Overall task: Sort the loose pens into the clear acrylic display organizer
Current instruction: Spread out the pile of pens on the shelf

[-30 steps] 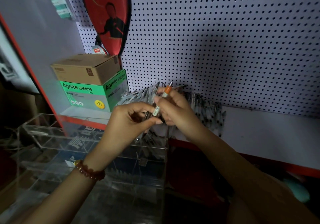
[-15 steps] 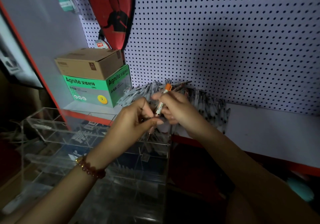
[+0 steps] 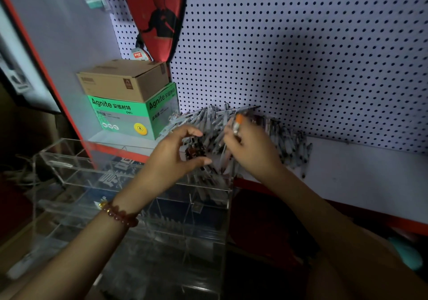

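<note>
1. Right hand (image 3: 251, 153) pinches an orange-capped white pen (image 3: 237, 123).
2. Left hand (image 3: 172, 158) has its fingers spread and holds nothing.
3. Heap of loose grey pens (image 3: 284, 137) lies just behind both hands.
4. Clear acrylic display organizer (image 3: 111, 174) sits below the left hand.

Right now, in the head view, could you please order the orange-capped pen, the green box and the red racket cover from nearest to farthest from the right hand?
1. orange-capped pen: held in the right hand itself.
2. green box: on the shelf, off to the left.
3. red racket cover: hanging on the pegboard, up and to the left.
</note>
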A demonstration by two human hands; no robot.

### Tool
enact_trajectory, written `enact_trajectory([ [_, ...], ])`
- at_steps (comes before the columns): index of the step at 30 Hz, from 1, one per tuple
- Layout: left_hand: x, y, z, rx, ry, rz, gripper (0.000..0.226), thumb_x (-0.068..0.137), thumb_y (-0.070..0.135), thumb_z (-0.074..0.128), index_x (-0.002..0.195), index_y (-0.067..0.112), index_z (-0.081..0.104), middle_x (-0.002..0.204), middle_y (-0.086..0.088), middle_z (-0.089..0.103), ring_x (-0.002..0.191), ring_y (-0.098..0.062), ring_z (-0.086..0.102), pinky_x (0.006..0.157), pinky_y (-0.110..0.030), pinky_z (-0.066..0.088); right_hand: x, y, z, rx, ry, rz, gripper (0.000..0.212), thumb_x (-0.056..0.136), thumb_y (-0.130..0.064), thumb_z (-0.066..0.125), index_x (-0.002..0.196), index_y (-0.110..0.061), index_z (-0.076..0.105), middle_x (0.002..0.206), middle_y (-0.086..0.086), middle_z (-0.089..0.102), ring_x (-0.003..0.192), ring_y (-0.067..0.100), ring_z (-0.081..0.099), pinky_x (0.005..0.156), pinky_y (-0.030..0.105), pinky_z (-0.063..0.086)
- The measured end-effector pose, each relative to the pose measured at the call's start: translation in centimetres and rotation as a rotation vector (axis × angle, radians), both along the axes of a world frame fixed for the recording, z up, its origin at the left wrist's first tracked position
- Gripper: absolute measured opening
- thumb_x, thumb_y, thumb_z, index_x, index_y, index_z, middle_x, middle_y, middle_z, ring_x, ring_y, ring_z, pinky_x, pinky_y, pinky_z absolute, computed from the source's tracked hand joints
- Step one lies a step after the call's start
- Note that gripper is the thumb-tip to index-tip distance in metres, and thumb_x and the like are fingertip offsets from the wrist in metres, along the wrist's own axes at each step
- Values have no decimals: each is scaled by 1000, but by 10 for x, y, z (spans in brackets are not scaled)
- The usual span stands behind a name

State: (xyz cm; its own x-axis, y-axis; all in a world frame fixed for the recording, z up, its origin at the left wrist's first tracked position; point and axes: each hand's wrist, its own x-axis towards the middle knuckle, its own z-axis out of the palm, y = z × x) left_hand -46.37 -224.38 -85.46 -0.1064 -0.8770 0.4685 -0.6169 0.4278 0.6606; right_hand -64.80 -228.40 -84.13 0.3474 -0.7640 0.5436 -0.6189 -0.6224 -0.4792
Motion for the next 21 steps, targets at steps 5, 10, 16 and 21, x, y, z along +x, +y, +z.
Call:
enact_trajectory([
  [5,-1,-4,-15,149,31,-95,64,73,16,78,121,30,40,112,11,57,98,2,58,75,-14,46,6,2,-9,88,380,70,19,96,-37,50,98,-19,44,66,-10,44,55,1,40,47,23,25],
  [10,-4,-9,-22,129,87,-92,67,77,11,74,127,31,33,111,10,54,108,-8,55,89,-18,43,2,0,-7,148,404,159,28,91,-40,57,111,-20,54,69,-16,45,58,-5,41,50,23,27],
  [16,-4,-13,-22,51,69,-97,53,75,17,76,118,24,46,107,9,56,99,-2,55,78,-10,41,-2,0,-7,204,354,218,23,97,-39,47,103,-18,55,71,-7,55,58,6,50,52,28,36],
  [21,-8,-16,-25,-24,24,-53,39,79,29,72,107,17,48,97,9,55,86,-2,53,69,-17,39,4,2,-9,86,369,112,37,99,-44,36,89,-13,53,68,0,51,60,16,49,58,34,41],
])
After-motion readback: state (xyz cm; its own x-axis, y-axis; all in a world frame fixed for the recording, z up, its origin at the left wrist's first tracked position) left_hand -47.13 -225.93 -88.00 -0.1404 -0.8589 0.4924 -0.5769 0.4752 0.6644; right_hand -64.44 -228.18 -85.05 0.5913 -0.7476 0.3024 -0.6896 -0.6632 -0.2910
